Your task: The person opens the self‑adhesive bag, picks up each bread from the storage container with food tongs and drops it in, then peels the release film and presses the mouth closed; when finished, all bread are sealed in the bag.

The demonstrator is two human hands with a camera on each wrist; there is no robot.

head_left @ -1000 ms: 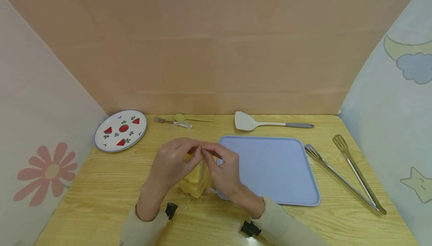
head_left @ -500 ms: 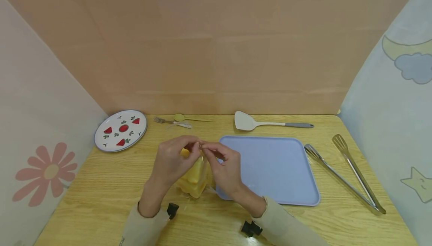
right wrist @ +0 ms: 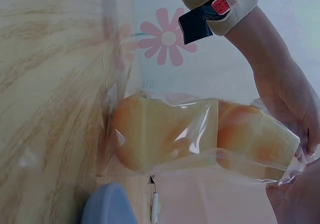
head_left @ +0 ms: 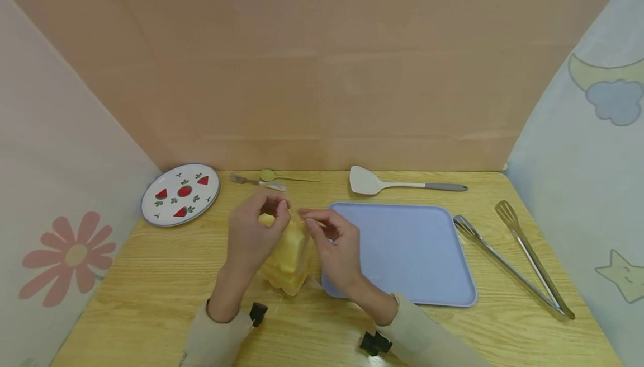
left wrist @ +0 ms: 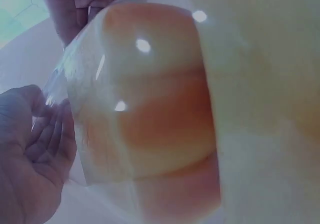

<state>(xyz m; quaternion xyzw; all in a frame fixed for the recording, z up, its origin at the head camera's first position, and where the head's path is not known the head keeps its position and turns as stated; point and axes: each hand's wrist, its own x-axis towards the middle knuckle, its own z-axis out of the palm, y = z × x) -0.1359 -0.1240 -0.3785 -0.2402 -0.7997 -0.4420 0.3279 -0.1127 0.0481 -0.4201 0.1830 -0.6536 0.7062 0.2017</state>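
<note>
Sliced bread (right wrist: 175,134) stands upright inside a clear plastic bag (right wrist: 200,115) on the wooden table. In the left wrist view, the loaf (left wrist: 160,114) fills the middle behind shiny film, its crusts orange-brown. My left hand (head_left: 256,227) pinches the film at the top of the bag between thumb and forefinger. Facing it, my right hand (head_left: 339,246) also has thumb and forefinger pinched at the bag's mouth, a small gap apart from the left fingertips. Both hands partly cover the bread in the head view.
A blue tray (head_left: 410,255) lies right of the bread, with metal tongs (head_left: 523,260) beyond it. Behind are a white spatula (head_left: 367,180), a fork (head_left: 244,179) and a yellow spoon (head_left: 269,175). A strawberry-patterned plate (head_left: 168,207) sits at back left.
My fingertips, together before, have moved apart; the left hand has shifted slightly left and up. The film end that stuck out beyond the fingers no longer shows there, and more bread is visible.
</note>
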